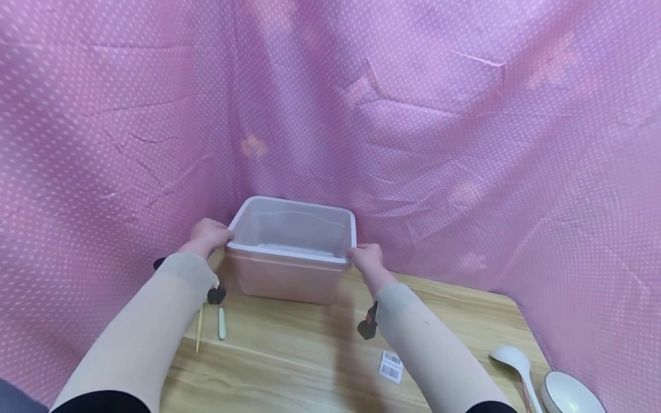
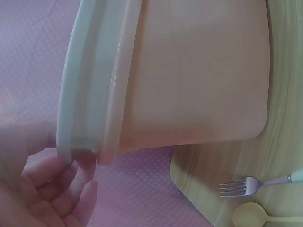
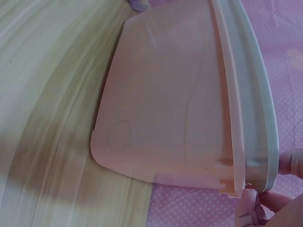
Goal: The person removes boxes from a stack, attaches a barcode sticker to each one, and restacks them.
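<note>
While it sits on the table (image 1: 289,367), pink bin (image 1: 286,278) between both grips, left hand (image 1: 209,234) and right hand (image 1: 368,258) clutching its rim.

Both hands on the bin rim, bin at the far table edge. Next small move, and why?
Probably draw the bin a little toward the body. The left hand and right hand each grip its white rim at opposite near corners, and it sits by the table's far edge against the pink cloth. The table in front of it looks free; fork and stick lie off left.
</note>
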Motion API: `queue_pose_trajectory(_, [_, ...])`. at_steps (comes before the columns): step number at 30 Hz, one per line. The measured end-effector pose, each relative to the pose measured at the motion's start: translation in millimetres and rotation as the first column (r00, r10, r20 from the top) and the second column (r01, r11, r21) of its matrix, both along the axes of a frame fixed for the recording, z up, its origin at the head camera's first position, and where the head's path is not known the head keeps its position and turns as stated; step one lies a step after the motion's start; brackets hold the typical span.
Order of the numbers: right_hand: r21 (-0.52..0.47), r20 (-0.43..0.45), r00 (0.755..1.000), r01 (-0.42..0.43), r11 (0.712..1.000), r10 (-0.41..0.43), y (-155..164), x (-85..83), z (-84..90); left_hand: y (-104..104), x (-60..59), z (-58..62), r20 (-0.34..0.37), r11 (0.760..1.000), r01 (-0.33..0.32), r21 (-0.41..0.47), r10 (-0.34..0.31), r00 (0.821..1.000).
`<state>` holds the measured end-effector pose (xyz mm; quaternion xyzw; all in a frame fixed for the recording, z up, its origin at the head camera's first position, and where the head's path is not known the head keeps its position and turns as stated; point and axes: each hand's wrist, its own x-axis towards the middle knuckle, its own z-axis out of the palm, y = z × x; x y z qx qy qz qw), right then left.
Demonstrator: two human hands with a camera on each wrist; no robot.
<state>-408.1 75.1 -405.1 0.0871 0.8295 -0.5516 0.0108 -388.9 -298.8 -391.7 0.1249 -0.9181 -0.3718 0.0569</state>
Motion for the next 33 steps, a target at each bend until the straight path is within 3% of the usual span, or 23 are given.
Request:
queue_pose_trajectory(7, [0.018,0.016,1.000,-0.001,1.000,0.000,8.6,-0.3,5.9,6.9,-0.4,6.1,-0.006,0.999,0.013,-0.034,-0.014,1.000])
queue_pose_trajectory(14, [0.032,-0.022,1.000,-0.002,0.999,0.002,11.8,2.4,10.9,13.0,-2.2,12.4,-0.035,1.000,0.020,-0.021,-0.020,0.999])
queue_pose_trajectory(25, [-0.100,-0.047,0.999,-0.018,0.995,0.013,12.5,11.1,25.1,15.8,-3.7,16.2,-0.107,0.999,0.017,0.036,-0.013,0.994])
queue_pose_trajectory(29, [-0.117,-0.066,0.998,-0.002,0.993,-0.006,13.1,11.5,33.6,17.1,-3.8,20.4,-0.144,0.988,0.032,0.154,-0.009,0.990])
queue_pose_trajectory(33, [-0.122,-0.104,0.994,-0.003,0.992,-0.010,16.1,10.7,43.3,19.6,-2.5,29.7,-0.155,0.941,0.048,0.334,0.005,0.988])
